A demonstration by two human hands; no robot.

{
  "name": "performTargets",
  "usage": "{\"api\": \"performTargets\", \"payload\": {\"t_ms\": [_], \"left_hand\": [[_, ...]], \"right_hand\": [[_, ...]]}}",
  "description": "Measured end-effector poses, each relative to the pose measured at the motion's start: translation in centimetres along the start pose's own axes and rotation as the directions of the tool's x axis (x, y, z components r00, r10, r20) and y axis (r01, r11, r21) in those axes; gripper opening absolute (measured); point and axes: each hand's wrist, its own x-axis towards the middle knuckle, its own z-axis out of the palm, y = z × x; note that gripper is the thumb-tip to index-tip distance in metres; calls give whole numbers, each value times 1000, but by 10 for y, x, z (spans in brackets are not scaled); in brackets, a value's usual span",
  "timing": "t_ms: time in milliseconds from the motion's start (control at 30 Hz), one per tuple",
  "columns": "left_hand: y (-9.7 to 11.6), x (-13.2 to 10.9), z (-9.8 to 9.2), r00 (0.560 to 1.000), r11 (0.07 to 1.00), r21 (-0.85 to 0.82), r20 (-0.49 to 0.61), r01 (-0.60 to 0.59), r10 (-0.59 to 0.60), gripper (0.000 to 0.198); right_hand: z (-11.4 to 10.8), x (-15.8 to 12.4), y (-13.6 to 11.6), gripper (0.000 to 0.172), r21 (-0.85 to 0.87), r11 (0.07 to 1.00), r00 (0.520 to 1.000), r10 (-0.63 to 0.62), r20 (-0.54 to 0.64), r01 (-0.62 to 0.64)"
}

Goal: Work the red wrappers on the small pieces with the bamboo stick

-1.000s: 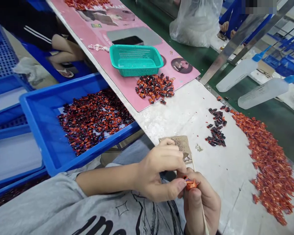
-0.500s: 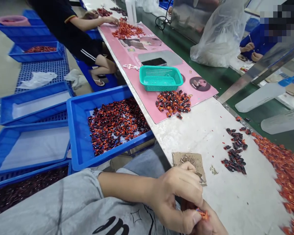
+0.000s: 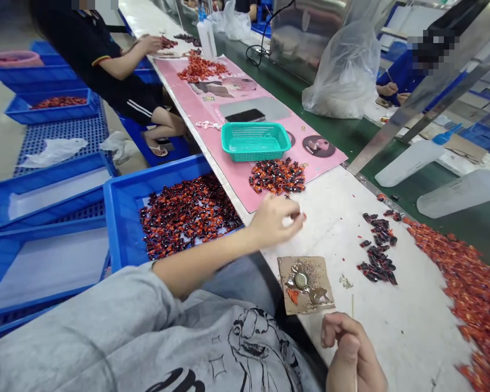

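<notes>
My left hand [image 3: 274, 220] is stretched out over the white table [image 3: 392, 321], just short of a heap of dark and orange pieces [image 3: 276, 177] on the pink mat [image 3: 228, 163]. Its fingertips are pinched on a small reddish piece. My right hand [image 3: 351, 351] rests near the table's front edge, closed around a thin wooden stick [image 3: 353, 304] that points up. Between the hands lies a brown cardboard square [image 3: 306, 284] with a round cap, glue smears and an orange piece on it.
A blue tray [image 3: 122, 218] of dark and orange pieces stands left of the table, among other blue trays. On the table are a teal basket [image 3: 255, 140], a phone [image 3: 244, 115], a small dark pile [image 3: 378, 247], a long orange pile [image 3: 469, 288] and squeeze bottles [image 3: 412, 158]. Two other people work further along.
My left hand has left my right hand and reached forward toward the heap on the pink mat. The orange piece is gone from my right hand. The view has tilted up.
</notes>
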Motion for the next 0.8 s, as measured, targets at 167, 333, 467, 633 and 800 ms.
{"api": "performTargets", "payload": {"t_ms": [167,333,467,633,800], "left_hand": [[-23,68,-1,992,975,215,122,-49,23,24],[20,98,19,955,938,231,210,-259,212,29],[70,122,55,856,866,130,282,-482,434,34],[95,139,93,779,804,89,327,-588,534,29],[82,134,99,739,770,63,343,-634,580,21]], "right_hand": [[-26,6,26,37,61,995,990,-72,-121,80],[-51,14,44,38,193,970,982,-120,-146,147],[-56,21,45,64,287,954,993,-60,-101,87],[-52,20,36,61,333,912,946,-142,-293,240],[-40,12,27,33,313,909,937,-182,-297,275]]}}
